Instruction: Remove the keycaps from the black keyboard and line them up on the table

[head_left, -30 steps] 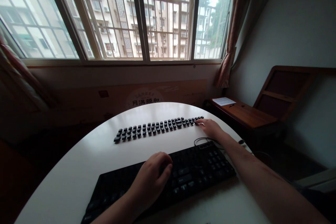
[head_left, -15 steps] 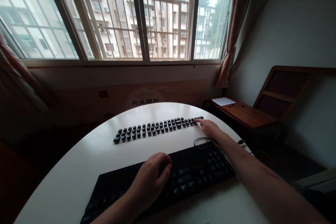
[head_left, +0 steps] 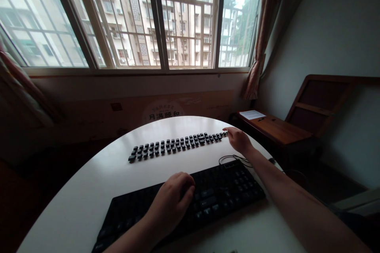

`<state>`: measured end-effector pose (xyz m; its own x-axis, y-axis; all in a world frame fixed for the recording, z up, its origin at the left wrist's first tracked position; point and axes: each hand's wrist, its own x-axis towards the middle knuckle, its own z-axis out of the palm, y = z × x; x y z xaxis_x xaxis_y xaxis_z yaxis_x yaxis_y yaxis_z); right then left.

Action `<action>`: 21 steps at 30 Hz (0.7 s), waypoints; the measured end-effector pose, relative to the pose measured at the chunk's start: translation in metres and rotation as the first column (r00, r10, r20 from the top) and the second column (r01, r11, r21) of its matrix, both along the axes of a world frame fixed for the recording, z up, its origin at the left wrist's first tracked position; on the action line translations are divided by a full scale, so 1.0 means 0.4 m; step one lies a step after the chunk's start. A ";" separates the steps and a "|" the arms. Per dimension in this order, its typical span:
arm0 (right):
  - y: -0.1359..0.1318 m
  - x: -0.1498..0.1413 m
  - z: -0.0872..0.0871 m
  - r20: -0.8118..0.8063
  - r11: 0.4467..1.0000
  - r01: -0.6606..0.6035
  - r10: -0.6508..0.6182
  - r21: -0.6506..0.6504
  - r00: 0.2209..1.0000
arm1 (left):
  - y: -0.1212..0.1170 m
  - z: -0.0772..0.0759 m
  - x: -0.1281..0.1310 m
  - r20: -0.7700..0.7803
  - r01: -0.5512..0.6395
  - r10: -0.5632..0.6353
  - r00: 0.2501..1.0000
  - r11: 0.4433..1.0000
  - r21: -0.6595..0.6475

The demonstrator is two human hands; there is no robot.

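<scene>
My left hand (head_left: 173, 195) rests on a black keyboard (head_left: 234, 189), its fingers curled in; anything inside the curl is hidden. My right hand (head_left: 237, 139) reaches to the far right end of the rows of small black keycaps (head_left: 179, 144) on the white table. Its index finger stretches out just behind the last keycaps. The thumb is close by, and whether it touches a keycap I cannot tell. The hand covers part of that end. The keycaps stand in slanting rows beyond the keyboard, some larger than others.
The round white table (head_left: 89, 182) carries all of this. A black cable (head_left: 227, 158) loops behind the keyboard and runs toward the right edge. To the right stands a wooden bench (head_left: 276, 126) with a paper sheet (head_left: 252, 115). A barred window (head_left: 190, 27) fills the back.
My right hand has moved slightly away and to the right, from the near side of the row end to its far end. My left hand has stayed in place.
</scene>
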<state>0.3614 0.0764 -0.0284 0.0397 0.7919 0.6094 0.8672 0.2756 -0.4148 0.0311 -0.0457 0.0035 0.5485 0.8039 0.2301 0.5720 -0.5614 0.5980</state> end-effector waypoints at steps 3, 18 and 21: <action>-0.022 -0.007 0.032 -0.053 0.987 -0.026 0.035 0.157 0.998 | -0.004 -0.003 0.002 -0.019 0.010 -0.008 1.000 0.998 0.063; -0.299 -0.074 0.140 -0.661 0.971 -0.237 0.164 -0.022 0.732 | -0.013 -0.008 0.011 -0.196 0.135 -0.088 0.977 0.962 0.236; -0.329 -0.084 0.114 -0.798 0.898 -0.416 0.146 -0.141 0.585 | -0.013 -0.010 0.011 -0.227 0.148 -0.092 0.970 0.958 0.246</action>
